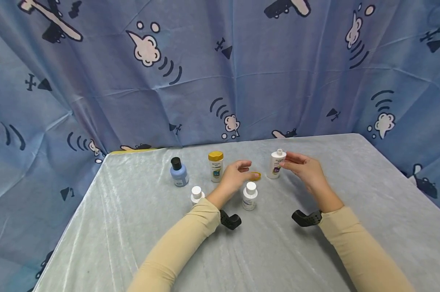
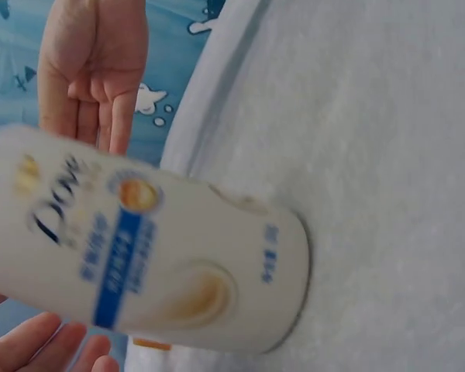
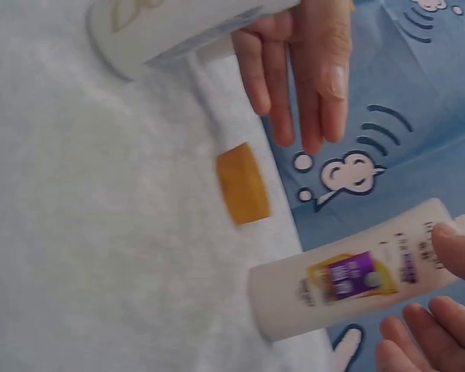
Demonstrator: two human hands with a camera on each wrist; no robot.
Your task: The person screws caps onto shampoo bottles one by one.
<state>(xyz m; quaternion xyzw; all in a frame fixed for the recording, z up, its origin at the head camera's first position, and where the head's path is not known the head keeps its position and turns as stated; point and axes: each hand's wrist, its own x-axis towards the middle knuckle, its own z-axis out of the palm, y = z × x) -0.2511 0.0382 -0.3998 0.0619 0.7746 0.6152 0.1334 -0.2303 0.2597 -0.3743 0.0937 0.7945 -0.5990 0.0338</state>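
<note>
My right hand point(image 1: 304, 170) is at the right side of an uncapped white bottle point(image 1: 276, 167), with its thumb overlapping the upper part. In the right wrist view this bottle point(image 3: 349, 275) bears a purple label, and the fingers point(image 3: 442, 333) lie loosely beside it. My left hand point(image 1: 236, 174) hovers with relaxed fingers, holding nothing. By its thumb in the head view lies a yellow cap point(image 1: 256, 176); the right wrist view has this cap point(image 3: 242, 184) on the cloth, apart from the hand. A white-capped Dove bottle point(image 1: 250, 197) stands just below the left hand.
Behind the left forearm is another white-capped bottle point(image 1: 197, 193), its lower part hidden by the sleeve. Further back stand a blue bottle point(image 1: 180, 175) with a black cap and a white bottle point(image 1: 216, 168) with a yellow cap. A patterned blue curtain point(image 1: 205, 81) hangs along the table's far edge.
</note>
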